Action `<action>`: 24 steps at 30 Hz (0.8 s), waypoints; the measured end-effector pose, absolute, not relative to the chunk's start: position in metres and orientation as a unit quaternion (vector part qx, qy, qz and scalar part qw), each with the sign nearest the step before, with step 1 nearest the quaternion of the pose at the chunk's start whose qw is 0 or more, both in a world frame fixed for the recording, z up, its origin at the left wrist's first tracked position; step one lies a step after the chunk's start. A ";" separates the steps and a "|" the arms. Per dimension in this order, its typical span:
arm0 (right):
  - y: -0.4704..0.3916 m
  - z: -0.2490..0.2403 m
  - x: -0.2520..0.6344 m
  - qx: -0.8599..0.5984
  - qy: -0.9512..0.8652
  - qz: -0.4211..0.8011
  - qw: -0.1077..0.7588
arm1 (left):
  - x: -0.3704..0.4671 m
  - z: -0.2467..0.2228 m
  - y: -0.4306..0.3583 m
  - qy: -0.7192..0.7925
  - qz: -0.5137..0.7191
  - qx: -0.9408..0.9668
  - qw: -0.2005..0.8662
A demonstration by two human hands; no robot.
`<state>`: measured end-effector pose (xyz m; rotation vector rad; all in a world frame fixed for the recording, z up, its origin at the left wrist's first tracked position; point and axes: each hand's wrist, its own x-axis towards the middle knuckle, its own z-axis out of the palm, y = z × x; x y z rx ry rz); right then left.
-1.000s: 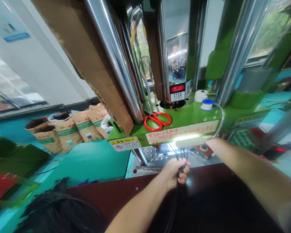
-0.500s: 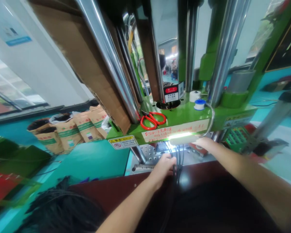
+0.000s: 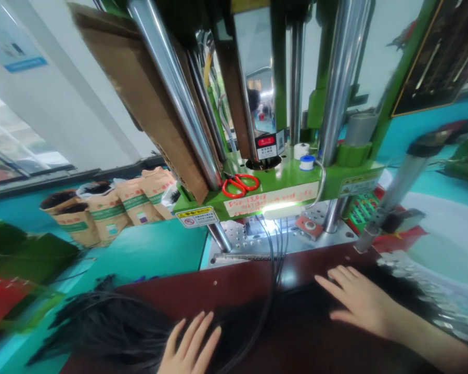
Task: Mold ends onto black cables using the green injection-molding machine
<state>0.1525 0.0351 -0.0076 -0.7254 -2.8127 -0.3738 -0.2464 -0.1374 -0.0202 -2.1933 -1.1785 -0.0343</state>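
Note:
My left hand (image 3: 191,345) is low in the head view, its fingers spread, beside a large bundle of black cables (image 3: 113,327). Over the brown table (image 3: 234,296) at the right, my right hand (image 3: 361,301) is stretched out with nothing in it, close to a dark heap of cables with pale ends (image 3: 417,296). Several thin black cables (image 3: 275,259) run from under the lit front of the green press (image 3: 284,179) down across the table between my hands. Where they end inside the press is hidden by glare.
Red-handled scissors (image 3: 239,185) and a blue-and-white spool (image 3: 307,163) lie on the press ledge. Steel columns (image 3: 179,98) and a cardboard sheet (image 3: 140,93) rise above it. A green button panel (image 3: 362,212) is at the right, paper sacks (image 3: 109,208) at the left.
My left hand has let go of the cables and moved down and left. My right hand has come away from the press front, down to the table. The view has shifted slightly.

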 end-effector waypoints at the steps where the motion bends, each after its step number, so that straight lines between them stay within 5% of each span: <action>1: 0.038 -0.009 0.153 -0.245 -0.952 -0.145 0.110 | -0.244 -0.016 -0.130 -0.458 -0.009 -0.832 0.314; 7: 0.060 -0.018 0.172 -0.279 -0.945 -0.125 0.114 | -0.225 -0.013 -0.090 -0.558 0.005 -0.803 0.212; 14: 0.075 0.027 0.147 -0.361 -0.912 0.176 0.087 | -0.215 0.007 -0.072 -0.580 -0.080 -0.810 0.025; 20: 0.140 0.034 0.067 -0.506 -0.848 0.073 0.138 | -0.149 0.023 0.040 -0.689 -0.295 -0.639 -0.173; 24: 0.179 0.015 0.042 -0.540 -0.833 0.039 0.116 | -0.126 0.017 0.110 -0.764 -0.318 -0.540 -0.152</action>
